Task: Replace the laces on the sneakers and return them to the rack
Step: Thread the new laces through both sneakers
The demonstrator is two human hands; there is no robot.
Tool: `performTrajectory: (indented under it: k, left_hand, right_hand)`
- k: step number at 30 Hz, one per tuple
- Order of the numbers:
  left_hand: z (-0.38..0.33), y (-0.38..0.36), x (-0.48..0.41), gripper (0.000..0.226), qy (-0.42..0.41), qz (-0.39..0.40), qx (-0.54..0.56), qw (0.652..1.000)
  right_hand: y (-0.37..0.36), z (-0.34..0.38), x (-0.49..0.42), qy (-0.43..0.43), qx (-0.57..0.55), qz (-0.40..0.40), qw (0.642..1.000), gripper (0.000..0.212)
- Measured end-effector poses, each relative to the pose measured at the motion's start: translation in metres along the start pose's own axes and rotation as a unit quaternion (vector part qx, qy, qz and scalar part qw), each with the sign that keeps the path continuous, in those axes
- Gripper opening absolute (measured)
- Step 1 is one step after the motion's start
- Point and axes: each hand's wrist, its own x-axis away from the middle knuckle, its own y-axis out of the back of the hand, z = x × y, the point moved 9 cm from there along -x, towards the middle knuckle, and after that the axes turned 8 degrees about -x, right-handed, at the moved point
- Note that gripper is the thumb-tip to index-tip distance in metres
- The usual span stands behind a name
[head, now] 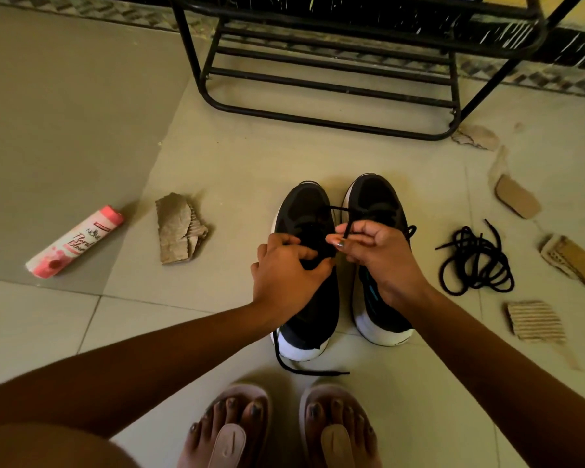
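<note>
Lacing in hand: a black lace is being threaded through the left sneaker of a pair that stands on the floor before the rack.

Head view: the left hand [284, 271] presses on the left sneaker [306, 265], fingers curled together at its eyelets; the right hand [368, 246] pinches the lace [347, 228] taut between thumb and fingertips. The right sneaker [379, 258] stands touching alongside, a spare lace bundle [477, 261] nearby, the rack [331, 72] beyond. The next move probably calls for feeding the tip through the following eyelet.
</note>
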Motion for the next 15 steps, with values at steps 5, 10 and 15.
performTrajectory:
  k: [5, 10, 15]
  left_hand:
    - [0.004, 0.011, 0.006, 0.034, -0.017, -0.076, 0.031, 0.997]
    - [-0.001, 0.013, 0.009, 0.042, -0.042, -0.088, -0.043, 0.994]
    - [-0.001, 0.002, 0.000, 0.033, -0.022, -0.035, -0.045, 0.998]
  right_hand:
    - [0.000, -0.002, 0.004, 0.006, -0.001, 0.015, 1.000, 0.021]
    - [0.001, -0.005, 0.004, 0.034, 0.044, 0.006, 0.998, 0.024]
    - [0.000, -0.009, 0.003, 0.057, 0.076, -0.010, 0.995, 0.031]
